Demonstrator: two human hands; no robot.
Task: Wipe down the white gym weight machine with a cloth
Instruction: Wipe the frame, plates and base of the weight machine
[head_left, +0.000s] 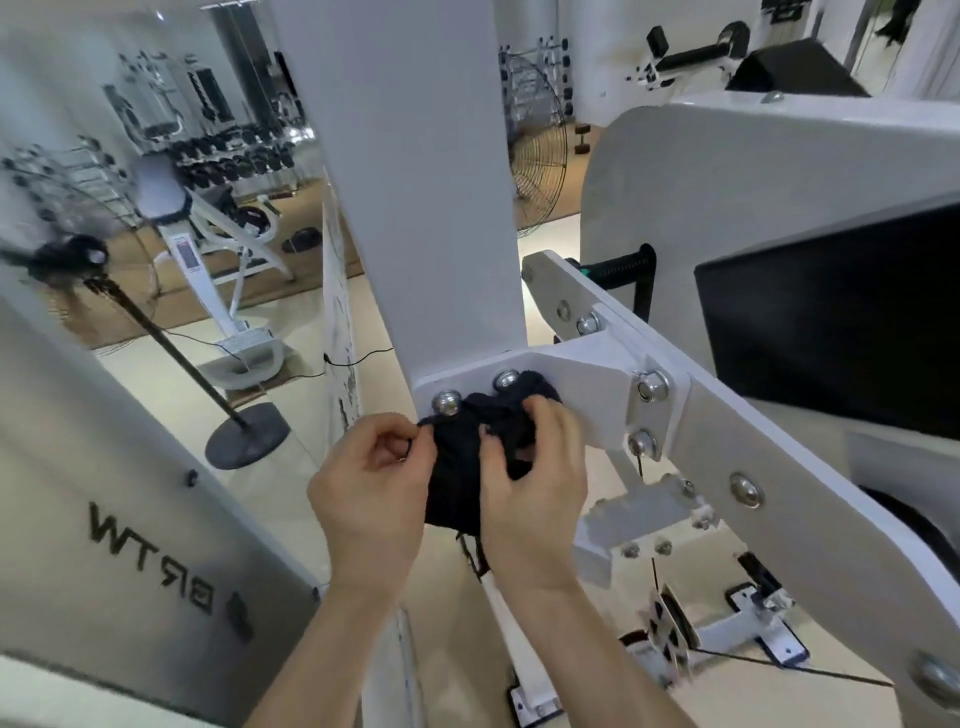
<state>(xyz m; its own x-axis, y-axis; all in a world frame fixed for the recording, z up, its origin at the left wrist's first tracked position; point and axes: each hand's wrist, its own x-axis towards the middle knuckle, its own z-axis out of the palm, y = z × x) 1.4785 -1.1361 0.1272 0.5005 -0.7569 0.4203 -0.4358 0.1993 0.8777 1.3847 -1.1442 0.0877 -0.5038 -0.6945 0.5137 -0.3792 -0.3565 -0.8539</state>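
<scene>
Dark cloth (467, 457), soft and limp, bunches against the white machine's bolted bracket (582, 395); left hand (371, 499) pinches its edge, right hand (535, 493) grips the wad, best held there

Cloth (457, 467) perhaps partly behind hands (530, 483)

Dark cloth (460, 467) bunched against white machine (571, 395) bracket; touching bolt heads.

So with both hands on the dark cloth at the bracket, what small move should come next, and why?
Probably press the cloth flat and sweep it over the bolted bracket: both the left hand and right hand hold it bunched just below the two dome bolts.
</scene>
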